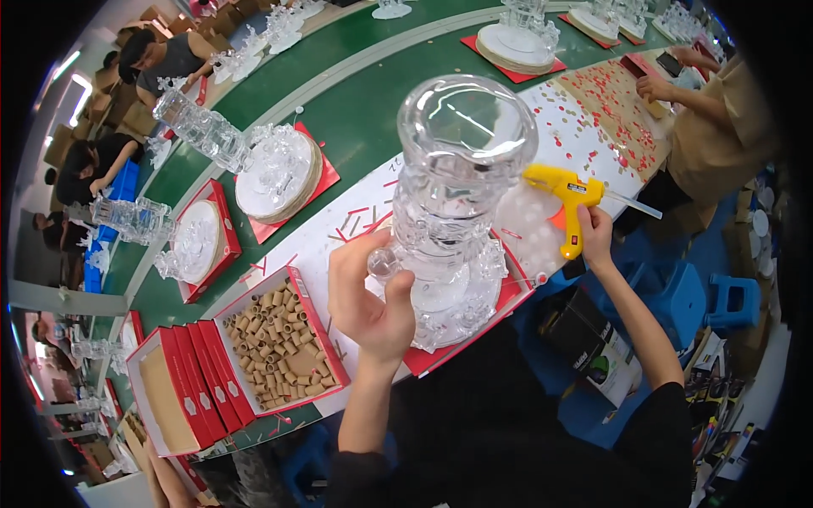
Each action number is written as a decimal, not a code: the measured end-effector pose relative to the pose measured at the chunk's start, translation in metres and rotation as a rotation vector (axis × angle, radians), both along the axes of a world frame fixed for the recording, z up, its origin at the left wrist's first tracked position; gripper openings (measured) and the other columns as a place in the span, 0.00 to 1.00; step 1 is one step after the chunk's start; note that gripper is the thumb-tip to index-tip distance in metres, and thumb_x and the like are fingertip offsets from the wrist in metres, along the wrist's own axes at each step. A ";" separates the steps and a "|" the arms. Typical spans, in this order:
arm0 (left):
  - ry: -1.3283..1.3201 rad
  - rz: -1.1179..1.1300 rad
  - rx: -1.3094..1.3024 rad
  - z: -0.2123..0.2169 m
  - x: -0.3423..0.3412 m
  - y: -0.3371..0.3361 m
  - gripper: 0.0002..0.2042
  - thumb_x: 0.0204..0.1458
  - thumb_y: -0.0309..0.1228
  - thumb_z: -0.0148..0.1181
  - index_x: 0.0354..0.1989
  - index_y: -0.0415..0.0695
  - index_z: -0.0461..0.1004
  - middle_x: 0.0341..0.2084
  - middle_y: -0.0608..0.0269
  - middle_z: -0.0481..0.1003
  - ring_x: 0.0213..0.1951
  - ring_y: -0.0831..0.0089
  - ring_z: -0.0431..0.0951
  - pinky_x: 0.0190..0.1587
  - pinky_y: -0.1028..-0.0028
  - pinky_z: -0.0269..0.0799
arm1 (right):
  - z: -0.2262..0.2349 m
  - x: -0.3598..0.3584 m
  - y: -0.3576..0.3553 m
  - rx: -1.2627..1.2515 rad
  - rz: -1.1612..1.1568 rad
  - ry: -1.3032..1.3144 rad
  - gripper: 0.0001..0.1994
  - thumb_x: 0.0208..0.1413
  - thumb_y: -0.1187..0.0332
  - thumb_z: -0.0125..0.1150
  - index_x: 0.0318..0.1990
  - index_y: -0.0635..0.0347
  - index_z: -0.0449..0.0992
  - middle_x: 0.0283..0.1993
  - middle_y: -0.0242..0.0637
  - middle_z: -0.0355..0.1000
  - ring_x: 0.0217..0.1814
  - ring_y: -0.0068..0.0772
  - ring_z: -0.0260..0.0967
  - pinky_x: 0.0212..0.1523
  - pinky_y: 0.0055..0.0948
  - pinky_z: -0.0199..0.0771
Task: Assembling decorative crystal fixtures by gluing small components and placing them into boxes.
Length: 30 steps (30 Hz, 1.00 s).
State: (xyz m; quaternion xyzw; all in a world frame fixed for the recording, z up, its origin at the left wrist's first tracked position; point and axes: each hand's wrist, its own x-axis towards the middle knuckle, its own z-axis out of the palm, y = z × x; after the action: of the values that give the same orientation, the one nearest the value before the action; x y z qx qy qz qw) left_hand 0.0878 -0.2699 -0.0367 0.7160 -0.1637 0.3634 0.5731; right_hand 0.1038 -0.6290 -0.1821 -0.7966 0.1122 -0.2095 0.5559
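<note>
A tall clear plastic tower (453,182) with a wide rounded top stands before me. Its round base (445,309) is crowded with small clear pieces and rests on a red box lid (512,292). Beside the tower's left side, my left hand (371,309) is closed, with a small clear round piece (384,263) between thumb and forefinger. My right hand (598,237) is wrapped round the handle of a yellow hot glue gun (578,201), right of the tower. The gun's nozzle end is near the tower, and a glue stick (633,204) sticks out of its back.
A red box (334,360) of short brown cardboard tubes stands left, beside stacked red box lids (203,385). Similar clear towers (279,173) sit on the green conveyor (356,140). Red scraps litter the white table. A co-worker (720,118) works at far right; others sit across the conveyor.
</note>
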 end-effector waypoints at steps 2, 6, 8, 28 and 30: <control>-0.038 0.007 0.085 0.000 0.000 0.001 0.16 0.48 0.30 0.65 0.41 0.34 0.72 0.36 0.55 0.75 0.37 0.63 0.74 0.40 0.70 0.68 | -0.001 -0.002 -0.001 -0.017 -0.011 0.011 0.15 0.59 0.63 0.55 0.28 0.70 0.73 0.21 0.30 0.69 0.22 0.14 0.62 0.22 0.18 0.60; 0.038 0.003 -0.013 0.004 0.010 -0.009 0.17 0.43 0.25 0.67 0.42 0.36 0.73 0.37 0.55 0.75 0.37 0.63 0.74 0.38 0.71 0.69 | -0.003 0.005 -0.001 -0.064 -0.018 0.008 0.17 0.60 0.62 0.55 0.27 0.69 0.72 0.21 0.29 0.68 0.21 0.13 0.60 0.22 0.18 0.59; 0.070 -0.009 -0.041 0.012 0.016 -0.024 0.17 0.42 0.23 0.66 0.43 0.37 0.73 0.37 0.54 0.75 0.37 0.61 0.74 0.38 0.70 0.70 | -0.006 0.001 0.002 -0.038 0.018 0.019 0.17 0.60 0.61 0.55 0.26 0.69 0.72 0.20 0.29 0.68 0.21 0.13 0.60 0.21 0.18 0.58; 0.056 -0.084 -0.112 -0.009 -0.006 0.008 0.16 0.53 0.25 0.54 0.51 0.37 0.67 0.44 0.53 0.71 0.48 0.63 0.72 0.49 0.68 0.67 | 0.043 0.014 -0.008 -0.565 0.206 0.532 0.26 0.60 0.53 0.51 0.19 0.69 0.74 0.11 0.34 0.66 0.12 0.27 0.63 0.17 0.28 0.60; 0.229 0.034 -0.148 -0.033 -0.027 0.031 0.18 0.56 0.27 0.49 0.55 0.36 0.62 0.52 0.53 0.67 0.54 0.64 0.67 0.55 0.66 0.63 | 0.073 0.004 -0.005 -0.755 0.209 0.501 0.25 0.59 0.53 0.51 0.21 0.68 0.74 0.13 0.37 0.68 0.16 0.29 0.67 0.20 0.30 0.63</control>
State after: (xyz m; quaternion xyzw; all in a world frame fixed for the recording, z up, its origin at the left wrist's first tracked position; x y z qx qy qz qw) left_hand 0.0606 -0.2384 -0.0701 0.7111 -0.0577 0.2999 0.6332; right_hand 0.1078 -0.6345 -0.1095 -0.9763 0.0781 0.0201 0.2010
